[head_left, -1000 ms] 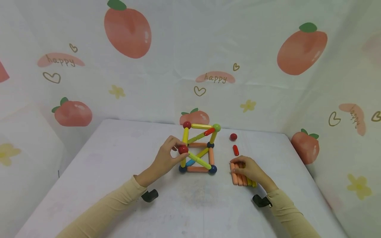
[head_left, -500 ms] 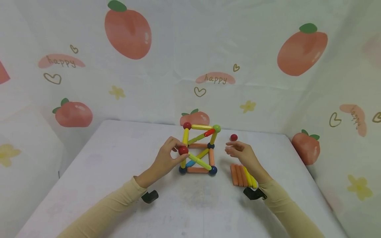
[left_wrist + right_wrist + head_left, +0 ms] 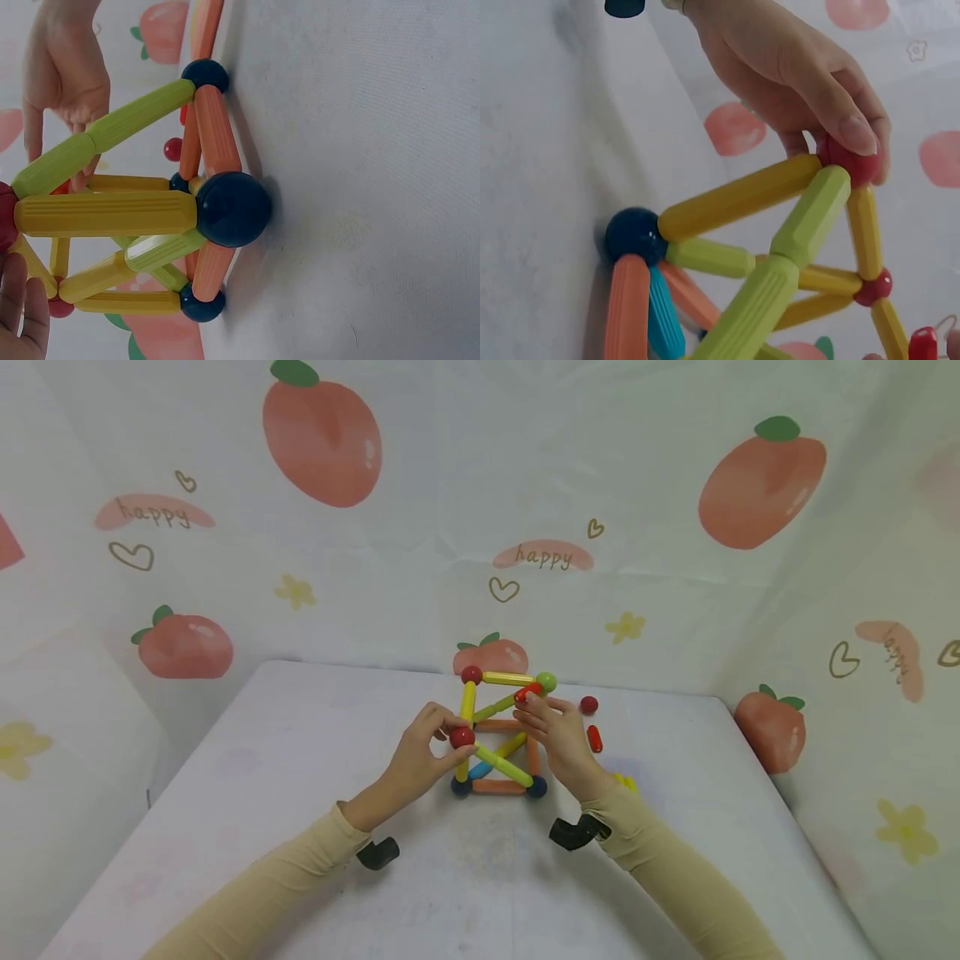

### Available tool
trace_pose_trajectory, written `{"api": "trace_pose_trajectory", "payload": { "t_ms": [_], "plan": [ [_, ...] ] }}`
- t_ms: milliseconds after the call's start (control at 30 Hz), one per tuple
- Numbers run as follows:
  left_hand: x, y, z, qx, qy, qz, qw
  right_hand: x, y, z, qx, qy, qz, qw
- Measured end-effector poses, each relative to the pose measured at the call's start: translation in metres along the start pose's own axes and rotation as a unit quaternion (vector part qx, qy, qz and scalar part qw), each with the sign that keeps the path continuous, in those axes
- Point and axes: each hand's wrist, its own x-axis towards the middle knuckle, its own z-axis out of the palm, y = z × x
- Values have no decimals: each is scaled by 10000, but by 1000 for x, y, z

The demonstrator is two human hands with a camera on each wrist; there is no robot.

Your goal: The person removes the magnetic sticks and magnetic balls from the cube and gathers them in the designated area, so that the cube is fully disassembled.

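Nearest: frame of rods and balls (image 3: 504,766). Left hand (image 3: 414,764): clamped, thumb and fingers, on its front red ball (image 3: 462,738). Right hand (image 3: 562,739): fingers apart about the short red rod (image 3: 528,692); contact, I cannot tell. That rod lies at these fingertips, right hand nearer, long axis slanting from the green ball (image 3: 547,682) leftward and toward my camera. Farthest: loose red ball (image 3: 588,705). Containers: I see none.

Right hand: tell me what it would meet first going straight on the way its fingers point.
Probably the short red rod by the green ball; in the head view the right hand has its fingertips right at that rod, though depth leaves unclear whether they touch it.
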Motion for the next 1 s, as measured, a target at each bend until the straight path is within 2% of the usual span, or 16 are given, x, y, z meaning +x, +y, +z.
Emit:
{"api": "trace_pose_trajectory", "payload": {
  "t_ms": [200,400,833,1000],
  "plan": [
    [0,-1,1,6,23,52,10000,3,3,10,530,407,90,9977],
    [1,-1,1,7,32,33,10000,5,3,16,847,598,-17,9946],
    [0,-1,0,51,38,52,10000,2,3,14,419,899,133,9950],
    [0,-1,1,53,41,56,10000,2,6,12,323,925,72,9952]
  ]
}}
